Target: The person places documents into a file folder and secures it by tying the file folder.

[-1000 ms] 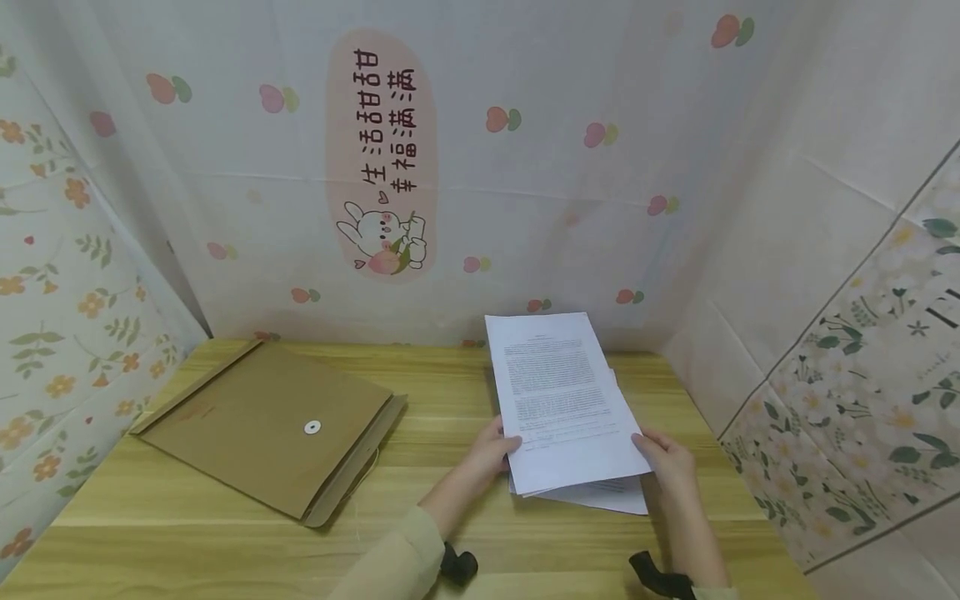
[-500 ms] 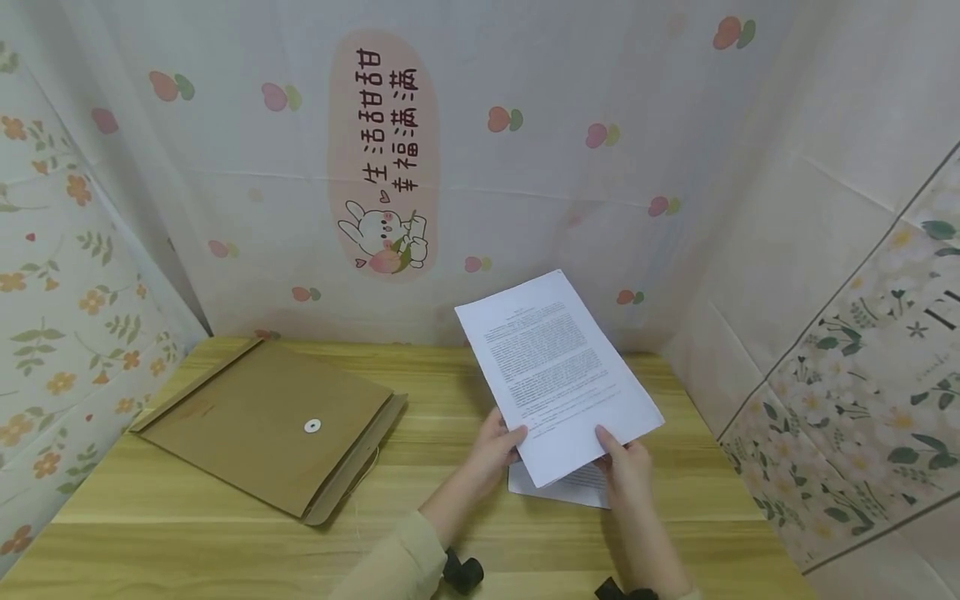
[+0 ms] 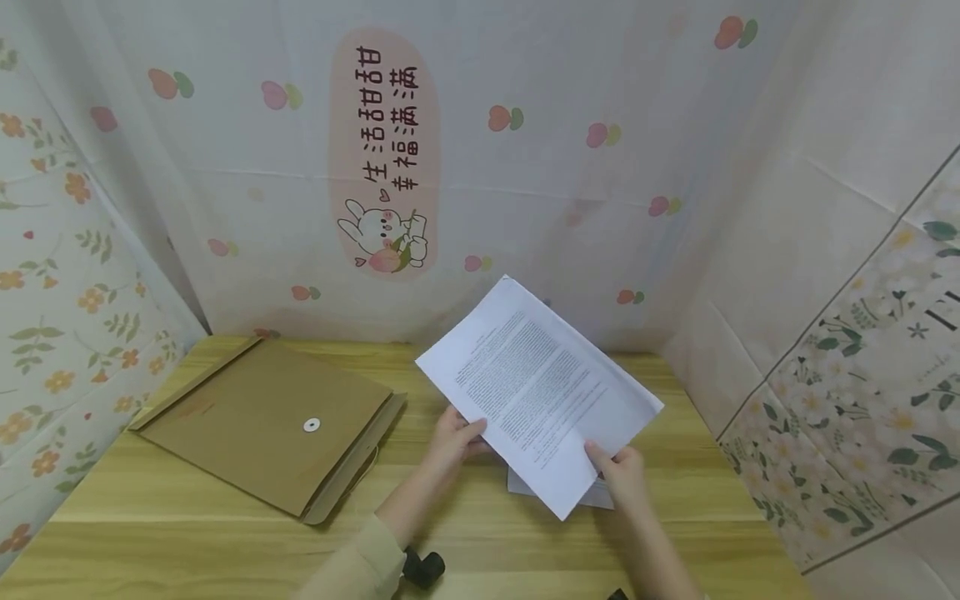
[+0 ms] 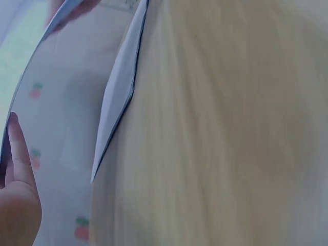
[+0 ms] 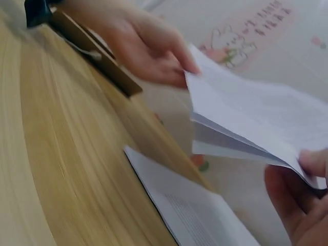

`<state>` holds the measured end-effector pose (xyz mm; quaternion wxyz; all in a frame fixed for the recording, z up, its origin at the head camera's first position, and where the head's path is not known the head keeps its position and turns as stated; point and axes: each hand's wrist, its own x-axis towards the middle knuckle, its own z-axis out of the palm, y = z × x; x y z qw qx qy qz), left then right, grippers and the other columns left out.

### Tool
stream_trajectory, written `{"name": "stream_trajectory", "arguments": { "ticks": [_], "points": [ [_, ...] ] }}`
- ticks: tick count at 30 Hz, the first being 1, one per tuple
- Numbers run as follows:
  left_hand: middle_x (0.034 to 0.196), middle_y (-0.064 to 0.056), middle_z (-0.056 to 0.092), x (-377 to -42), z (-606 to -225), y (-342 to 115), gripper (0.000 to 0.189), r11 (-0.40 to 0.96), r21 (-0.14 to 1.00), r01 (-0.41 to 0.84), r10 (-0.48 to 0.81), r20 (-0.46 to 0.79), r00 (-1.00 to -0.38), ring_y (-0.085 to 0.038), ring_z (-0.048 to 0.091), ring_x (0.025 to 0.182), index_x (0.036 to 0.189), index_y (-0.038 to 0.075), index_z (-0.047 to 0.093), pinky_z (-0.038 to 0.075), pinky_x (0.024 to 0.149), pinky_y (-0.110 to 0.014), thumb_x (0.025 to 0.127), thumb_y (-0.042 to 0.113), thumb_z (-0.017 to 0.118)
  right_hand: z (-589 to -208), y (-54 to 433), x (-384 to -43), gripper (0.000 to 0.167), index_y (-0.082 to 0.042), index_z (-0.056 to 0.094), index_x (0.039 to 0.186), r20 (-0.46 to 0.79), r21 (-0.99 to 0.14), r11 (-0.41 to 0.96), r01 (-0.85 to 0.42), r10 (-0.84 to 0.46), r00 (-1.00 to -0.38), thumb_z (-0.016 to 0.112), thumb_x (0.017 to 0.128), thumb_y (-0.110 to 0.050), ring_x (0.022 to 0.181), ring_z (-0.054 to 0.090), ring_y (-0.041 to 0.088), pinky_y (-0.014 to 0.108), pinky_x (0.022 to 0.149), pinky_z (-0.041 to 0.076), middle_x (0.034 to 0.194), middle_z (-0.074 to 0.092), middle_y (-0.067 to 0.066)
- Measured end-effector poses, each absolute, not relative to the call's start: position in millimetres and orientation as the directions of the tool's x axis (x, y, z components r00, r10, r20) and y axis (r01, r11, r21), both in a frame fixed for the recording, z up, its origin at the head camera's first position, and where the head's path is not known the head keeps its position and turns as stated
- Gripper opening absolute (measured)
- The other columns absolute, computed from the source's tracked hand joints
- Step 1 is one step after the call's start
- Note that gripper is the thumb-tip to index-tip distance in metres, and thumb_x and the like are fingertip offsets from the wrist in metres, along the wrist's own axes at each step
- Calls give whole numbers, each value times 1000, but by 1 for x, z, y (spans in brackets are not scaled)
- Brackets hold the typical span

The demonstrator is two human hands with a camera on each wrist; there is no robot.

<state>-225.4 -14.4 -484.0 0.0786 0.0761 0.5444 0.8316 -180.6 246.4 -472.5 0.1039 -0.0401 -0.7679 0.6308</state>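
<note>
A thin stack of printed paper sheets (image 3: 525,383) is held up over the table, turned so its top leans to the left. My left hand (image 3: 456,437) pinches its left edge, thumb on the printed face. At the lower right edge my right hand (image 3: 618,471) pinches the same sheets with the thumb on top. In the right wrist view the held sheets (image 5: 246,107) fan slightly apart at their near edge. Below them another pile of printed sheets (image 5: 189,210) lies on the table, mostly hidden by the raised sheets in the head view.
A brown kraft document envelope (image 3: 262,425) with a white round button (image 3: 312,425) lies at the left of the wooden table (image 3: 225,550), its flap edge toward the right. A patterned cloth (image 3: 555,167) hangs behind the table's far edge.
The held sheets have been raised off the lower pile, then swung left and rotated counterclockwise. My right hand has shifted left along their lower edge; my left hand has moved left too.
</note>
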Motion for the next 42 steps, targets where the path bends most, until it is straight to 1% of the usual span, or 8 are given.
{"name": "stream_trajectory", "arguments": {
  "ticks": [7, 14, 21, 26, 32, 38, 41, 42],
  "points": [
    [111, -24, 63, -228, -477, -57, 36, -377, 926, 31, 165, 100, -981, -26, 69, 87, 130, -13, 40, 55, 78, -45, 96, -4, 47, -469, 274, -179, 30, 19, 52, 116, 58, -978, 204, -44, 62, -996, 57, 93, 0, 76, 68, 17, 30, 65, 56, 98, 68, 16],
    [109, -25, 64, -225, -466, -83, 38, -190, 982, 2, 144, 30, -989, -26, 67, 85, 130, -12, 47, 56, 74, -37, 94, -2, 52, -469, 302, -184, 35, 21, 47, 119, 42, -982, 175, -78, -200, -979, 54, 96, -5, 83, 69, 22, 35, 69, 57, 98, 70, 1],
    [107, -24, 66, -217, -464, -97, 39, -47, 999, 8, 242, 19, -970, -28, 68, 84, 132, -12, 46, 57, 69, -36, 97, 4, 51, -467, 303, -185, 43, 19, 44, 122, -78, -974, 228, -6, -359, -930, 51, 100, -17, 87, 68, 30, 39, 71, 57, 103, 67, 16],
    [103, -21, 67, -215, -467, -107, 39, -50, 998, -39, 202, -28, -979, -27, 68, 81, 132, -12, 46, 57, 66, -34, 97, 5, 51, -467, 290, -182, 49, 19, 40, 124, -94, -970, 241, 11, -335, -938, 51, 100, -22, 86, 68, 29, 39, 71, 57, 104, 67, 19],
    [103, -20, 67, -214, -471, -121, 39, -42, 995, -92, 173, -84, -981, -29, 68, 80, 132, -8, 48, 57, 65, -36, 96, 5, 52, -470, 283, -181, 40, 22, 42, 121, -51, -983, 183, -10, -327, -944, 50, 98, -10, 79, 69, 23, 33, 66, 57, 97, 70, 16],
    [101, -19, 69, -210, -467, -137, 36, 180, 983, -28, 67, -40, -997, -25, 67, 77, 126, -9, 54, 56, 64, -34, 92, 5, 58, -480, 264, -175, 38, 20, 49, 119, -122, -990, 108, 95, -284, -951, 54, 97, -10, 82, 69, 22, 32, 71, 57, 97, 70, 13],
    [97, -15, 69, -210, -468, -147, 35, 205, 978, -38, 74, -54, -996, -20, 64, 76, 126, -7, 54, 54, 64, -31, 93, 4, 56, -484, 255, -170, 36, 20, 52, 117, -164, -985, 93, 145, -249, -955, 55, 95, -10, 81, 69, 21, 31, 71, 56, 95, 70, 13],
    [94, -14, 69, -210, -468, -150, 35, 212, 977, -34, 83, -52, -995, -18, 62, 70, 127, -7, 54, 52, 60, -28, 93, 3, 55, -485, 253, -168, 36, 20, 52, 117, -174, -984, 82, 159, -237, -956, 55, 95, -9, 81, 69, 21, 31, 71, 56, 95, 70, 14]
  ]
}}
